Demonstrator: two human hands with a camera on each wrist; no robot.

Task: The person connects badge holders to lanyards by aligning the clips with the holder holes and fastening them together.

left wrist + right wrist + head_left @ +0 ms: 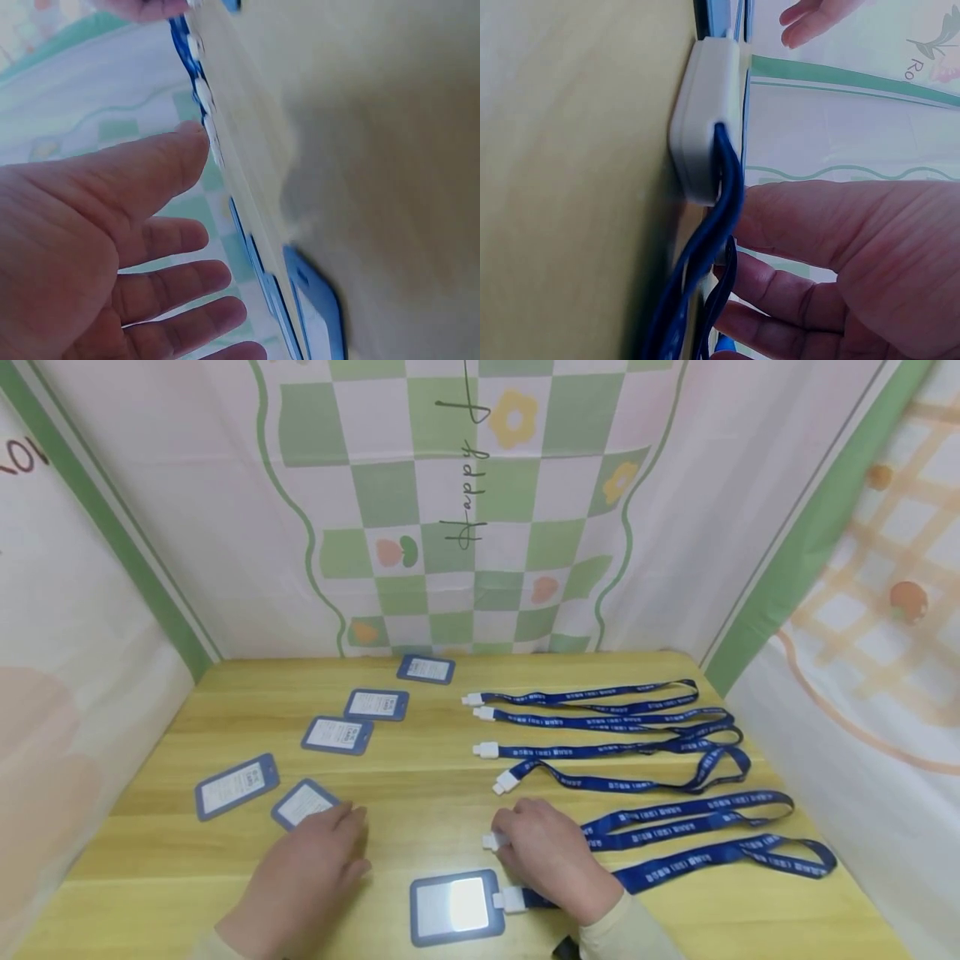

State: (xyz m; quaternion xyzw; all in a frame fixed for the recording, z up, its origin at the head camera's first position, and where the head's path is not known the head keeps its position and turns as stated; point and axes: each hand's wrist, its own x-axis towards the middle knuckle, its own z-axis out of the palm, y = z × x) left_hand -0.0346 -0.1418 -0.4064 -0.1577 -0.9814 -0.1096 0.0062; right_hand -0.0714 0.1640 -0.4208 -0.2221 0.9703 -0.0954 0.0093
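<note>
My left hand (303,868) hovers low over the table, fingers extended and holding nothing; its fingertips overlap the corner of a blue card holder (300,802) in the head view. With thumb and fingers, my right hand (551,856) pinches a blue lanyard (637,837) at its white clip (492,841). In front of that hand lies another card holder (420,910), joined to the white clip (513,900) of the nearest lanyard (690,864). That clip also shows large in the right wrist view, its dark blue strap hanging from one end.
Several more card holders (339,734) lie across the left and back of the wooden table (420,752). On the right, several lanyards (622,752) are laid out in rows, clips facing left. A patterned curtain (442,493) stands behind the table. A small black object (566,948) shows by the right sleeve.
</note>
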